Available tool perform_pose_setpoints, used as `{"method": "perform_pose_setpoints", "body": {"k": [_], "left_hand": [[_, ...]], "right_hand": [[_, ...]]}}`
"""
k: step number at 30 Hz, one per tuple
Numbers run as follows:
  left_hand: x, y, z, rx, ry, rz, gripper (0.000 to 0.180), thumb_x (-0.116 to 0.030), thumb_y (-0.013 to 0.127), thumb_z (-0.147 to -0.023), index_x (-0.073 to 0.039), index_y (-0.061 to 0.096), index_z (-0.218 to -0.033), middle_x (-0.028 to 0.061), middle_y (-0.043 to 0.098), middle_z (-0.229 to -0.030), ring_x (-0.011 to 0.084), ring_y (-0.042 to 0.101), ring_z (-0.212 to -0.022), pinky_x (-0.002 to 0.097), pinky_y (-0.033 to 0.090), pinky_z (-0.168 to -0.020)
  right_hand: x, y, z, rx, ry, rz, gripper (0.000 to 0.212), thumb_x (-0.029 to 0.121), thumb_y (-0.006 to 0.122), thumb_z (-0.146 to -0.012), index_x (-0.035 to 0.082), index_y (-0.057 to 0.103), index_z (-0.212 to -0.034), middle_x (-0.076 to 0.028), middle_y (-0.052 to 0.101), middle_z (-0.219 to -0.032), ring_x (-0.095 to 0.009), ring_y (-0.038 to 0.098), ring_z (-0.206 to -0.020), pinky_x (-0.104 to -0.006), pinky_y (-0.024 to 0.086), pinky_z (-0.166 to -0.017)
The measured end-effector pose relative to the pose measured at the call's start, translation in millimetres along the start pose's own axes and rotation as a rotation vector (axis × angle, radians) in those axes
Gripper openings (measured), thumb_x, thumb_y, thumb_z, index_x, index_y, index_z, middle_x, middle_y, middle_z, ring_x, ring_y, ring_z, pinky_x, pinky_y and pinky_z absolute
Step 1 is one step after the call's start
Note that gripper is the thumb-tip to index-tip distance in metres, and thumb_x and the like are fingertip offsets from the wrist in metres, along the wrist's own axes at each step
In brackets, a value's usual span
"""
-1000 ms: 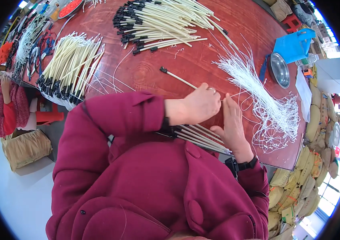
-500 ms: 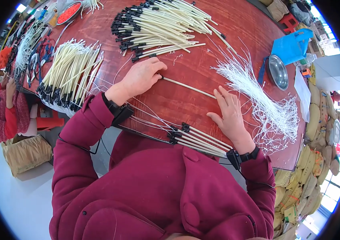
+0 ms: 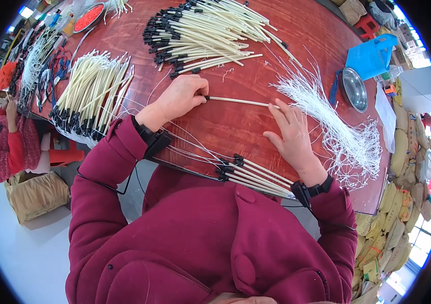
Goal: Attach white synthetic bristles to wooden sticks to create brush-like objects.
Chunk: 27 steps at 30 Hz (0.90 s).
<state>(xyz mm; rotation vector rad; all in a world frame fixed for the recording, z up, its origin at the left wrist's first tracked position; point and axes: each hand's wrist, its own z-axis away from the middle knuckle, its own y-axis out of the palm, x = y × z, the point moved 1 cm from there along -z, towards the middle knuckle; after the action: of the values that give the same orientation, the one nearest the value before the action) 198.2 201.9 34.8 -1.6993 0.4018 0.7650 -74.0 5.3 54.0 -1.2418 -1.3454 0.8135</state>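
My left hand (image 3: 177,99) pinches the black end of a thin cream rod (image 3: 238,101) just above the red tabletop. The rod runs sideways to my right hand (image 3: 295,138), whose fingers are spread, with the index fingertip at the rod's far end. Whether that fingertip presses on the rod or only covers its end, I cannot tell. Below my hands, along the near table edge, lie several black-ended cream rods (image 3: 261,177) with white strings (image 3: 187,147) trailing left from them. To the right of my right hand lies a loose bundle of white strings (image 3: 332,119).
A big pile of black-ended rods (image 3: 205,38) lies at the back. Another bundle of rods with strings (image 3: 91,93) is on the left. At the right stand a metal bowl (image 3: 354,90) and a blue plastic container (image 3: 370,58). Another person (image 3: 10,139) sits at far left.
The held rod has swung nearer to level, its right end rising away from me. My right fingertips stay at that end. The whole view has shifted slightly.
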Motion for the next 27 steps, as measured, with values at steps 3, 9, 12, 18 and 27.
{"method": "perform_pose_setpoints", "body": {"k": [3, 9, 12, 18, 27], "left_hand": [[1.9, 1.5, 3.3, -0.018, 0.051, 0.010, 0.014, -0.005, 0.075, -0.080, -0.001, 0.062, -0.084, 0.0134, 0.062, -0.086, 0.0367, 0.064, -0.084, 0.0450, 0.051, -0.074], [3.6, 4.9, 6.9, -0.051, 0.174, -0.050, 0.013, -0.006, 0.073, -0.084, -0.002, 0.062, -0.087, 0.0130, 0.063, -0.088, 0.0365, 0.065, -0.084, 0.0434, 0.052, -0.073], [1.7, 8.6, 10.5, -0.049, 0.175, -0.077, 0.011, -0.005, 0.073, -0.086, -0.001, 0.063, -0.091, 0.0131, 0.064, -0.090, 0.0360, 0.065, -0.084, 0.0410, 0.053, -0.072], [-0.2, 13.5, 11.6, -0.066, 0.198, -0.134, 0.011, -0.006, 0.071, -0.089, -0.003, 0.061, -0.094, 0.0130, 0.063, -0.093, 0.0371, 0.065, -0.086, 0.0425, 0.053, -0.071], [-21.7, 16.9, 27.5, -0.081, 0.202, -0.139, 0.012, -0.004, 0.072, -0.088, -0.004, 0.062, -0.095, 0.0131, 0.064, -0.095, 0.0365, 0.066, -0.086, 0.0417, 0.054, -0.073]], "right_hand": [[1.0, 4.8, -14.7, -0.043, -0.052, 0.026, 0.067, 0.021, 0.082, -0.081, 0.006, 0.058, -0.141, -0.013, 0.053, -0.144, -0.033, 0.053, -0.121, -0.0464, 0.043, -0.104], [-3.3, 19.5, -38.2, -0.092, -0.133, 0.021, 0.050, 0.018, 0.081, -0.080, 0.007, 0.066, -0.126, -0.008, 0.061, -0.129, -0.029, 0.056, -0.113, -0.0436, 0.045, -0.099], [-1.7, 27.7, -45.2, -0.094, -0.200, 0.020, 0.040, 0.017, 0.080, -0.080, 0.008, 0.070, -0.118, -0.005, 0.065, -0.117, -0.027, 0.058, -0.107, -0.0419, 0.045, -0.094], [0.0, 45.0, -58.5, -0.171, -0.195, 0.145, 0.025, 0.017, 0.078, -0.081, 0.011, 0.070, -0.104, -0.002, 0.064, -0.097, -0.024, 0.057, -0.096, -0.0400, 0.045, -0.085], [6.8, 43.1, -57.1, -0.163, -0.248, 0.155, 0.012, 0.016, 0.076, -0.084, 0.012, 0.071, -0.094, -0.002, 0.061, -0.086, -0.025, 0.057, -0.091, -0.0403, 0.044, -0.082]]}}
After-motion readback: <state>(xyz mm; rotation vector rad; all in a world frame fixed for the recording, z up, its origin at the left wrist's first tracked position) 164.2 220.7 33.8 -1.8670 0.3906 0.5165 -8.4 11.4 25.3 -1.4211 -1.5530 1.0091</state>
